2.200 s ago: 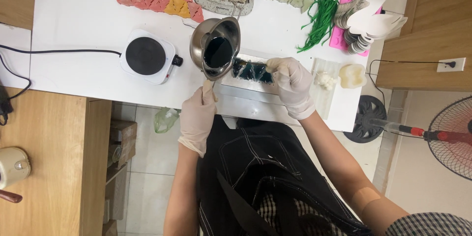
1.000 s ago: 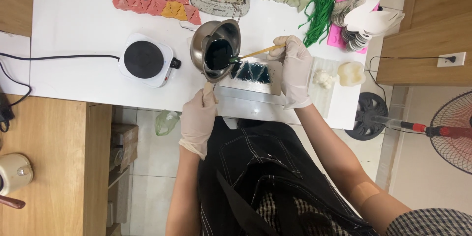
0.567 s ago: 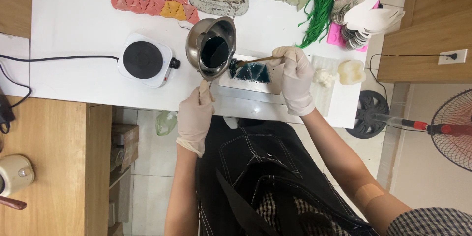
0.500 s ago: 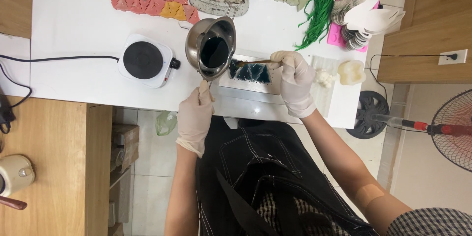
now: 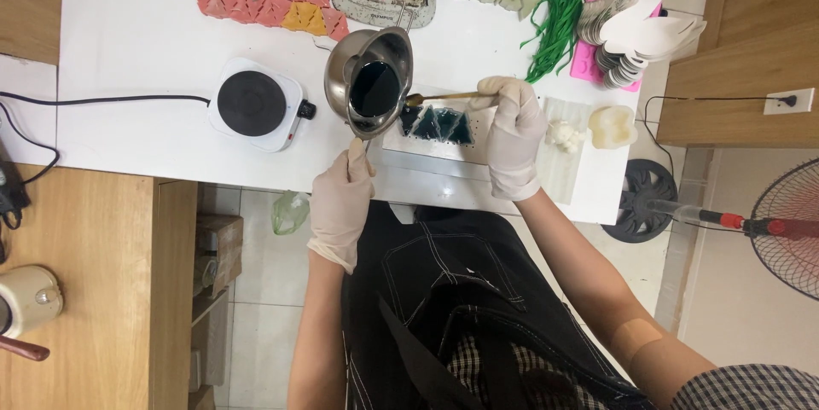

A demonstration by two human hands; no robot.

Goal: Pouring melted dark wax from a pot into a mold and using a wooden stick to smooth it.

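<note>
Steel glints in the head view: a small metal pot (image 5: 369, 81) filled with dark teal liquid is held tilted above the white table (image 5: 128, 77), its handle gripped from below by the gloved left hand (image 5: 341, 205), fingers wrapped tight around it. A wooden stick (image 5: 444, 97) is pinched in the gloved right hand (image 5: 516, 133), its tip held at the pot's rim. Just beneath the stick, a mould (image 5: 439, 124) with dark teal triangular shapes is seen on the table, touching neither hand. A round black hot plate (image 5: 253, 103) is set to the left of the pot. Pink and yellow triangular pieces (image 5: 264, 5) are lined up at the table's far edge, and green strands (image 5: 554, 30) are piled further right.
</note>
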